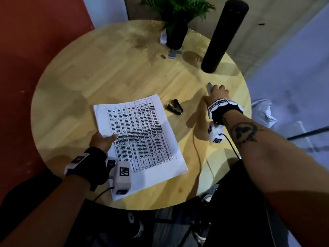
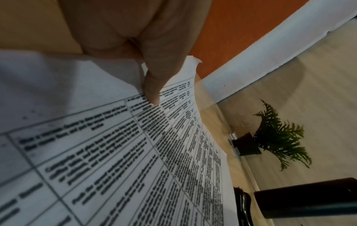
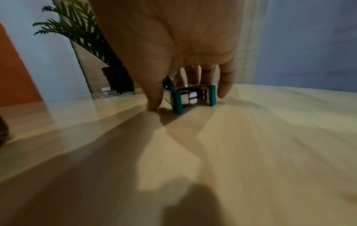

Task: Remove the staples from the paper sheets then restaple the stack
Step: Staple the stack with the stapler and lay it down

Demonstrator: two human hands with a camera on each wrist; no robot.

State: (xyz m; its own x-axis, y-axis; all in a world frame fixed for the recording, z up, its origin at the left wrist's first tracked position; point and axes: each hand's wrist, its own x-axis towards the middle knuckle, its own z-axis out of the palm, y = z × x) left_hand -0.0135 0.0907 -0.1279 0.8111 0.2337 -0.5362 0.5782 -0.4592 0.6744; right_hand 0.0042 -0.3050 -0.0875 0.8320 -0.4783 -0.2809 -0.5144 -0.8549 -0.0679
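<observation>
A stack of paper sheets [image 1: 142, 132] printed with a dense table lies on the round wooden table [image 1: 106, 68]. My left hand [image 1: 102, 140] holds its left edge, thumb [image 2: 154, 85] on top of the sheets [image 2: 115, 152], which curve up at that edge. The fingers underneath are hidden. My right hand [image 1: 216, 93] reaches to the right side of the table and curls over a small teal and white stapler [image 3: 185, 99]. Its thumb [image 3: 154, 104] is at one side, its fingers on top and at the other side. Only the stapler's tip [image 1: 209, 85] shows in the head view.
A black staple remover [image 1: 175, 106] lies between the paper and my right hand. A tall black cylinder [image 1: 224, 36] and a potted plant [image 1: 176, 24] stand at the back, with small grey items [image 1: 171, 55] by the pot. A cable [image 1: 197, 154] crosses the table's near right.
</observation>
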